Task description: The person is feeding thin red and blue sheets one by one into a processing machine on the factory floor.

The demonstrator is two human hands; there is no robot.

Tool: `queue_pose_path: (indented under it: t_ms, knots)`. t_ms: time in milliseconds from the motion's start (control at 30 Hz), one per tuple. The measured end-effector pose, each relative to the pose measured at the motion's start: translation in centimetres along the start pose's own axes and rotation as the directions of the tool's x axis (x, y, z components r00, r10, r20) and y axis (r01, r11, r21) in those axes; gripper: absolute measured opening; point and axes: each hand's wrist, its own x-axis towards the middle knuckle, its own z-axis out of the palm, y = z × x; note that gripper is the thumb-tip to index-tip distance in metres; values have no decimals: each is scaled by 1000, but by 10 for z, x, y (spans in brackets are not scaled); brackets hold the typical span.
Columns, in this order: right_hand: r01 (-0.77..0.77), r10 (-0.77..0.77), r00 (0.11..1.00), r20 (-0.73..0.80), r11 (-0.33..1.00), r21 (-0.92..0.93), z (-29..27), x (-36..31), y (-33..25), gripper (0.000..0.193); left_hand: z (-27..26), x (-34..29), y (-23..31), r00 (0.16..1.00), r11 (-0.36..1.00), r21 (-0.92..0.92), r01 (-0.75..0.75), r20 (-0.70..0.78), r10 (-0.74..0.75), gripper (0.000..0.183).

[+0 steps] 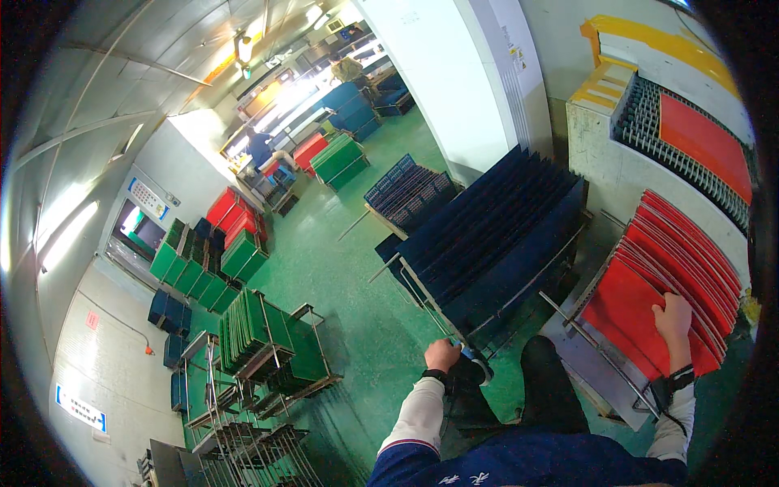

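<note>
My right hand (672,322) is closed on the edge of a red panel (621,312), near the front of a tilted stack. More red panels (677,235) stand close together behind it. My left hand (442,355) is curled into a fist in front of my legs, near the lower corner of a rack of dark blue panels (495,235). What its fingers hold, if anything, is hidden. A dark band circles each wrist. The red stack leans on a low stand with a metal bar (600,349) along its left side.
A machine (592,122) with a slatted conveyor carries a red panel (702,146) at the right. A cart of green panels (256,333) stands left on the green floor (324,260). Green and red stacks (235,215) line the left wall. Two people work at far benches.
</note>
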Motion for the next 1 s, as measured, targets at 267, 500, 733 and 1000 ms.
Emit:
queue_pose_path:
  t_ms: [267,500,733,1000]
  knots:
    - [28,-28,999,-19,999,-16,5,0,5,30,-2,-1,2,999,1000,9,24,24,-25,43]
    - [51,-51,997,-64,999,-4,4,-2,3,28,-7,-4,4,999,1000,16,26,30,-26,44]
    - [58,-58,998,-38,998,-1,4,-1,4,27,-9,-5,5,999,999,0,36,41,-36,44]
    - [60,-61,997,-46,998,-14,8,-1,7,29,-3,-1,2,999,999,-17,34,29,-33,44]
